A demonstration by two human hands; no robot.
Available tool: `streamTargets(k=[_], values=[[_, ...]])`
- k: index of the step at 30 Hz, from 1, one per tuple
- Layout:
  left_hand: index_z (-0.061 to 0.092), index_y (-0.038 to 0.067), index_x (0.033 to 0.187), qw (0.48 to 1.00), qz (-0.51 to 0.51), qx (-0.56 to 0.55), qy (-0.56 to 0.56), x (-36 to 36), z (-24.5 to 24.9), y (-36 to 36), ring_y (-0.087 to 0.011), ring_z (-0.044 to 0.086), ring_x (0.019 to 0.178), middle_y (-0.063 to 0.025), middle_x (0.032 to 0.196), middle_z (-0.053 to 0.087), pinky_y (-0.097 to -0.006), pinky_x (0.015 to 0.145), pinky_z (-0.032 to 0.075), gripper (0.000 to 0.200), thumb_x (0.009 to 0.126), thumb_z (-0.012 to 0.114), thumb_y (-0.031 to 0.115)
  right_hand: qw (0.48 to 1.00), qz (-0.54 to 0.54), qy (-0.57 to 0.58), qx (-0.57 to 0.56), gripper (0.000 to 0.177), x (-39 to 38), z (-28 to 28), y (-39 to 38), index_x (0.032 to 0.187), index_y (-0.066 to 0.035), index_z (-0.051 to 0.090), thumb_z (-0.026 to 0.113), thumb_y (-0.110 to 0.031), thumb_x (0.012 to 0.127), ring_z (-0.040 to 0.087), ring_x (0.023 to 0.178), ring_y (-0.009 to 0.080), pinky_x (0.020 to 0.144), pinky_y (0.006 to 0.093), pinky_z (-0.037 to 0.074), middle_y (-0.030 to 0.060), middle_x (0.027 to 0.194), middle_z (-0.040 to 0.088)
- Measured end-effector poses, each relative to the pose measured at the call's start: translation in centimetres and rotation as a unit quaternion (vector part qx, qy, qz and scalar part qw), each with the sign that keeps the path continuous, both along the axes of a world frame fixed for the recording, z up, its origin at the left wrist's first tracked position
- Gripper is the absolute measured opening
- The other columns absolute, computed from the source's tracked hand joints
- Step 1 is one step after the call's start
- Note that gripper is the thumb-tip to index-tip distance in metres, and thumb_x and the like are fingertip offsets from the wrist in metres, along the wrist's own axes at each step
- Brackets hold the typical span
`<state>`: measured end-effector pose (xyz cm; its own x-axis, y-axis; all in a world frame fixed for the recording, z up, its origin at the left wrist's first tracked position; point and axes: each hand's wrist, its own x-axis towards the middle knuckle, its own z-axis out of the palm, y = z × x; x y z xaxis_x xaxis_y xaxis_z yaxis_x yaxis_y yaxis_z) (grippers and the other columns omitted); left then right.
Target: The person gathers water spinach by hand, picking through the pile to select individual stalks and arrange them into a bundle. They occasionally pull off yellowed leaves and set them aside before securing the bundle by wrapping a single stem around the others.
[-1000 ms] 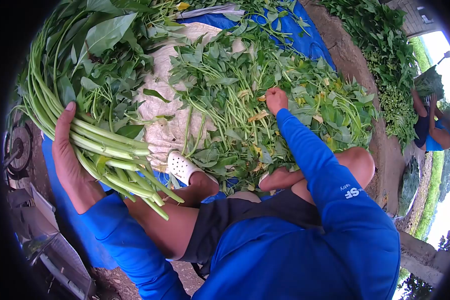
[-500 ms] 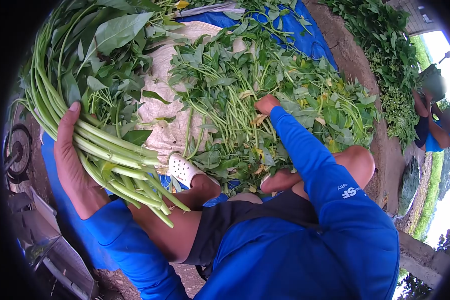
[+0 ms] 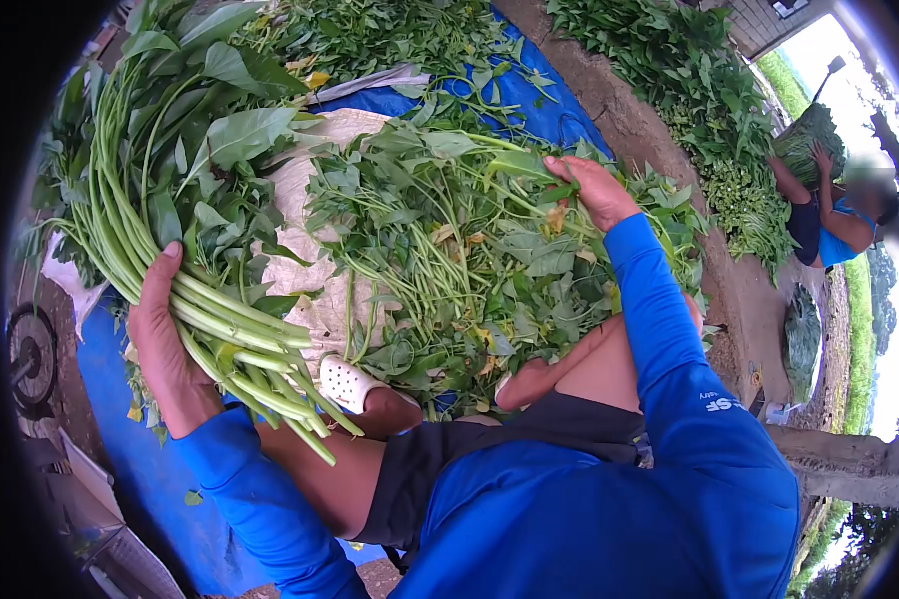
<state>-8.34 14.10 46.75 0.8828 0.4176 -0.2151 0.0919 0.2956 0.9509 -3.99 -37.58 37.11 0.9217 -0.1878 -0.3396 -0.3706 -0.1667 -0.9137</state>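
Note:
A thick bunch of leafy green stems, which look like water spinach (image 3: pixel 235 324), rests in my left hand (image 3: pixel 162 339). Its cut ends point toward my knee and the long leaves spread up to the far left. My right hand (image 3: pixel 597 190) is closed on a single leafy stem (image 3: pixel 514 162), held above the pile. Loose stems and leaves (image 3: pixel 449 270), some of them yellow, lie heaped between and beyond my feet.
A pale sack (image 3: pixel 300 215) and a blue tarp (image 3: pixel 140 399) lie under the greens. More greens (image 3: pixel 659 90) are piled along the far right edge. Another person (image 3: pixel 834 225) there handles a green bundle. A wheel (image 3: pixel 32 359) stands at left.
My right hand has risen out of the pile and moved right and away from me, now with a leafy stem. The left hand keeps the bunch, nearly still. The view has shifted somewhat.

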Motion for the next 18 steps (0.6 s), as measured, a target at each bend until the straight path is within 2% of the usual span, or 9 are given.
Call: streamTargets(k=[3, 4, 7, 8, 11, 12, 14, 16, 18], values=[[0.071, 0.003, 0.104, 1.0, -0.026, -0.009, -0.004, 0.1, -0.8, -0.2, -0.0158, 0.067, 0.068, -0.0053, 0.084, 0.071, -0.0296, 0.063, 0.056, 0.029, 0.092, 0.084, 0.026, 0.984, 0.131, 0.092, -0.082, 0.029, -1.8, -3.3, -1.8, 0.11, -0.002, 0.073, 0.071, -0.027, 0.096, 0.059, 0.1, 0.0153, 0.092, 0.0328, 0.047, 0.0057, 0.106, 0.072], [0.071, 0.003, 0.104, 0.999, -0.03, -0.002, -0.012, 0.2, -1.1, -0.3, -0.0162, 0.067, 0.068, -0.0055, 0.085, 0.071, -0.0303, 0.064, 0.056, 0.028, 0.092, 0.084, 0.025, 0.977, 0.145, 0.103, -0.12, 0.021, -2.1, -3.4, -1.6, 0.108, -0.003, 0.071, 0.065, -0.018, 0.095, 0.064, 0.097, 0.016, 0.088, 0.0328, 0.051, 0.006, 0.104, 0.073], [0.071, 0.002, 0.105, 0.999, -0.043, 0.023, -0.002, 0.4, -2.2, -0.7, -0.0172, 0.067, 0.067, -0.006, 0.082, 0.071, -0.0301, 0.063, 0.056, 0.027, 0.091, 0.082, 0.022, 0.984, 0.036, -0.044, 0.167, 0.022, -3.7, 0.8, -2.6, 0.113, -0.002, 0.071, 0.062, -0.013, 0.096, 0.068, 0.094, 0.0167, 0.086, 0.0351, 0.056, 0.0062, 0.105, 0.074], [0.071, -0.001, 0.104, 0.999, -0.039, -0.001, -0.001, 0.3, -2.4, -1.2, -0.0182, 0.068, 0.064, -0.0083, 0.082, 0.071, -0.0315, 0.059, 0.056, 0.022, 0.092, 0.079, 0.015, 0.98, -0.006, -0.034, 0.194, 0.024, -3.5, -0.1, -3.4, 0.116, -0.002, 0.072, 0.061, -0.009, 0.096, 0.07, 0.093, 0.0172, 0.085, 0.0348, 0.058, 0.0067, 0.108, 0.075], [0.071, -0.002, 0.106, 0.998, -0.064, -0.014, 0.025, -0.4, -3.9, -2.7, -0.0185, 0.069, 0.066, -0.008, 0.083, 0.071, -0.0322, 0.061, 0.057, 0.023, 0.092, 0.078, 0.013, 0.987, 0.095, 0.018, 0.126, 0.028, -4.2, -2.5, -4.9, 0.123, -0.002, 0.071, 0.061, -0.011, 0.099, 0.07, 0.093, 0.0154, 0.083, 0.0323, 0.057, 0.0062, 0.106, 0.075], [0.07, -0.001, 0.106, 0.998, -0.065, -0.01, 0.019, -0.3, -4.9, -3.1, -0.0189, 0.07, 0.066, -0.0079, 0.084, 0.072, -0.0329, 0.06, 0.059, 0.024, 0.092, 0.079, 0.017, 0.992, 0.048, -0.017, 0.115, 0.032, -4.8, -1.8, -4.6, 0.129, -0.002, 0.071, 0.064, -0.016, 0.101, 0.068, 0.091, 0.0125, 0.079, 0.0291, 0.056, 0.0033, 0.102, 0.073], [0.071, -0.002, 0.105, 0.997, -0.076, -0.007, 0.031, -0.3, -6.6, -3.6, -0.02, 0.07, 0.065, -0.0088, 0.083, 0.072, -0.033, 0.059, 0.059, 0.024, 0.093, 0.078, 0.018, 0.992, 0.038, 0.087, 0.081, 0.034, -4.5, -0.3, -4.9, 0.132, -0.001, 0.07, 0.065, -0.018, 0.103, 0.069, 0.094, 0.0112, 0.083, 0.0279, 0.056, 0.0028, 0.107, 0.074], [0.071, -0.003, 0.104, 0.992, -0.107, -0.003, 0.067, -0.6, -7.1, -4.5, -0.0219, 0.072, 0.067, -0.0107, 0.084, 0.073, -0.0345, 0.061, 0.061, 0.024, 0.094, 0.077, 0.018, 0.99, 0.015, 0.096, 0.106, 0.033, -6.1, -0.4, -5.4, 0.131, -0.003, 0.071, 0.066, -0.019, 0.103, 0.068, 0.093, 0.0102, 0.083, 0.027, 0.055, 0.0021, 0.108, 0.074], [0.069, -0.006, 0.106, 0.99, -0.112, -0.012, 0.079, -1.1, -7.3, -5.7, -0.0245, 0.075, 0.07, -0.014, 0.088, 0.075, -0.0371, 0.063, 0.064, 0.023, 0.091, 0.076, 0.011, 0.985, 0.01, -0.008, 0.171, 0.029, -6.1, 0.0, -5.0, 0.128, -0.006, 0.073, 0.068, -0.018, 0.102, 0.066, 0.089, 0.0093, 0.079, 0.0264, 0.053, 0.0012, 0.104, 0.074]])
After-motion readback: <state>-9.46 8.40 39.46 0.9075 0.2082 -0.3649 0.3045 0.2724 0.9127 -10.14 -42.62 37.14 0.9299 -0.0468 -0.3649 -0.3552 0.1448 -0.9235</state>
